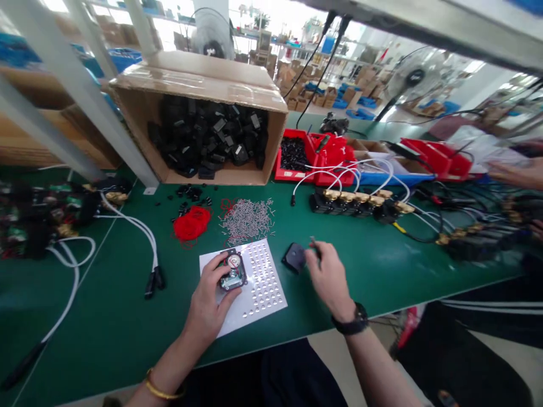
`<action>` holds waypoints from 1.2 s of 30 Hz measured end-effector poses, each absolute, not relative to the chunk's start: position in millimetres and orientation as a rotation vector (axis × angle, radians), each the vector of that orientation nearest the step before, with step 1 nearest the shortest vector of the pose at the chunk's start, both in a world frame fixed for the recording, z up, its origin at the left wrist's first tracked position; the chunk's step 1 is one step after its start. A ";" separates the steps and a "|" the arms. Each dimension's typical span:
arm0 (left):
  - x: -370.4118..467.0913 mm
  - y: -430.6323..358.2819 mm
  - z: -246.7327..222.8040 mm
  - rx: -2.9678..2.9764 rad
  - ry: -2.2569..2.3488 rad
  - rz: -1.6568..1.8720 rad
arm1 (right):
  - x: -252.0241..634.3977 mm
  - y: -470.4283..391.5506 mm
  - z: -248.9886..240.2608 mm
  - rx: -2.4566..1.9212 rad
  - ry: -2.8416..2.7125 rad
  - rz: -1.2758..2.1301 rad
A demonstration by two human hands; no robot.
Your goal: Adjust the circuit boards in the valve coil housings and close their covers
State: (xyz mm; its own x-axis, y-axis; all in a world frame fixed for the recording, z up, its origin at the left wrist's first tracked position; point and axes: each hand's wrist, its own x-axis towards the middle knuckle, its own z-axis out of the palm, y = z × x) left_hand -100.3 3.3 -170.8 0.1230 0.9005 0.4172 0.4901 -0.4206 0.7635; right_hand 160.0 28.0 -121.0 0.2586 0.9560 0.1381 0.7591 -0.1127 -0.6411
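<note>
My left hand (pixel 207 297) grips an open black housing (pixel 241 281) by its edges, fingers on top and thumb at the lower side. Inside the housing show a round whitish part and some metal pieces. It rests over a white sheet (pixel 265 316) dotted with rows of small clear domes. To the right, my right hand (pixel 328 274) is closed in a pinch; a small dark tip pokes out above the fingers, too small to name. Beside those fingers a black square cover (pixel 293 258) lies on the green table (pixel 382 282).
Behind the sheet are a pile of small screws (pixel 248 220) and a red bundle of thin rings (pixel 192 224). A cardboard box (pixel 199 79) of black parts stands beyond. Red bins (pixel 292 174) and cabled brass-fitted units (pixel 348 202) sit right. Another person's hand (pixel 515 172) is far right.
</note>
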 end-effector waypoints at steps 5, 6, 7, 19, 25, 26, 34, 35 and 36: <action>-99.0 5.4 -173.3 2.083 1.367 1.186 | 132.3 40.1 -130.6 -2.416 -1.882 0.342; -99.2 4.6 -173.5 2.077 1.383 1.196 | 128.0 42.6 -132.0 -2.449 -1.880 0.348; -99.6 3.7 -174.0 2.078 1.390 1.204 | 125.9 44.5 -133.4 -2.462 -1.866 0.364; -85.5 7.2 -164.4 1.433 1.497 1.201 | 128.9 18.6 -134.2 -0.965 -0.663 1.828; -78.3 18.3 -148.3 1.393 1.541 1.022 | 109.7 27.2 -145.0 -0.843 -0.492 1.922; -75.9 16.5 -146.0 1.456 1.555 1.016 | 109.2 28.5 -145.6 -0.860 -0.511 1.915; -60.6 5.6 -131.4 2.030 1.619 0.777 | 98.0 26.6 -133.2 -0.935 -1.049 1.731; -60.2 6.3 -131.1 2.062 1.626 0.759 | 97.0 25.9 -130.9 -0.954 -1.174 1.661; -60.0 7.0 -131.2 2.086 1.635 0.744 | 96.6 25.1 -128.8 -0.977 -1.311 1.580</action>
